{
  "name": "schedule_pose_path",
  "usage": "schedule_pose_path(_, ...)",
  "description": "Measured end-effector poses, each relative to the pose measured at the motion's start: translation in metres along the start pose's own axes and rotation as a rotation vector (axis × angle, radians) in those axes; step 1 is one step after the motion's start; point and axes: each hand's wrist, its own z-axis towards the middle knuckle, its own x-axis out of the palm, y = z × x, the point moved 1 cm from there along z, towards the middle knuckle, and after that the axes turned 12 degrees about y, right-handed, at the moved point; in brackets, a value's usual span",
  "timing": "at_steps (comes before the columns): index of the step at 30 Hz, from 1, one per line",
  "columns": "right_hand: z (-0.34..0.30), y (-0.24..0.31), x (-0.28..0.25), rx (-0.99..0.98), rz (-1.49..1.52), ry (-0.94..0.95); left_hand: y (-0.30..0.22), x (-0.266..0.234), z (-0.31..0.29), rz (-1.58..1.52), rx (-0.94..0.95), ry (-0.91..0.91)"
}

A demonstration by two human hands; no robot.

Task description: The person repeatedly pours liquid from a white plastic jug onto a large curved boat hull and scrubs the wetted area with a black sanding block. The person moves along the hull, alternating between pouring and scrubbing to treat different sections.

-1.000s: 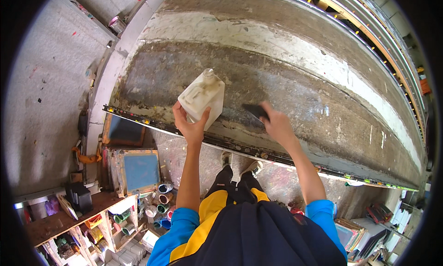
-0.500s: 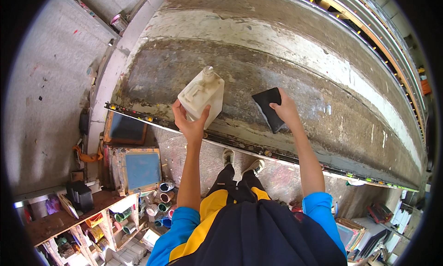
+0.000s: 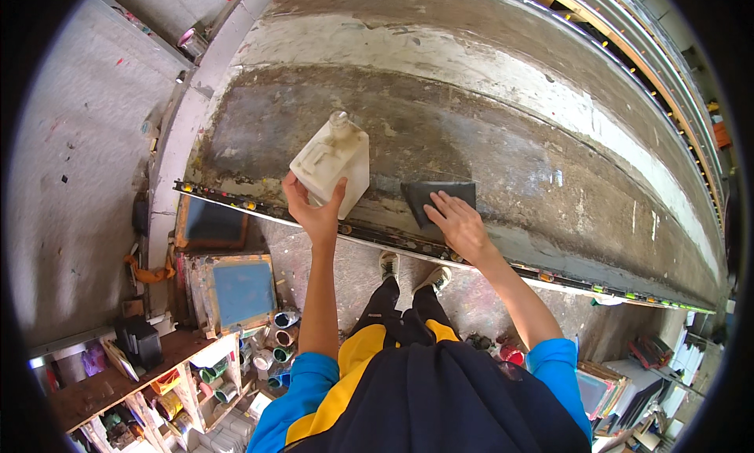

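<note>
A translucent, stained plastic jug (image 3: 339,164) with a short capped neck tilts over the near edge of a long, paint-marked table (image 3: 369,100). My left hand (image 3: 312,210) is closed round its lower end, thumb on the right side and fingers on the left. To the right, a flat black pad (image 3: 424,195) lies against the tabletop near the same edge. My right hand (image 3: 459,225) rests on top of it, fingers stretched and slightly apart, pressing from above. The pad's underside is hidden.
A dark rail (image 3: 377,237) with small coloured clips runs along the table's near edge. Framed screens (image 3: 245,292) lean at the lower left, beside paint cans (image 3: 285,337) and a wooden shelf (image 3: 118,374). More frames (image 3: 601,390) stand at the lower right.
My right hand has moved left and nearer, bringing the black pad down flat on the table; its grip has loosened into outstretched fingers. The jug has shifted slightly left in my left hand.
</note>
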Motion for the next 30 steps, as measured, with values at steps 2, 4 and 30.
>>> schedule_pose_path(2,0.002,-0.002,-0.014,0.020,0.123,0.123,0.001,-0.001,0.000,-0.008,0.000,-0.010)
schedule_pose_path(4,0.010,-0.006,-0.021,0.046,0.138,0.114,0.001,0.000,0.001,0.004,0.001,-0.006)
schedule_pose_path(30,-0.008,-0.093,0.000,0.899,0.779,-0.087,-0.011,0.021,0.001,-0.007,0.008,0.098)
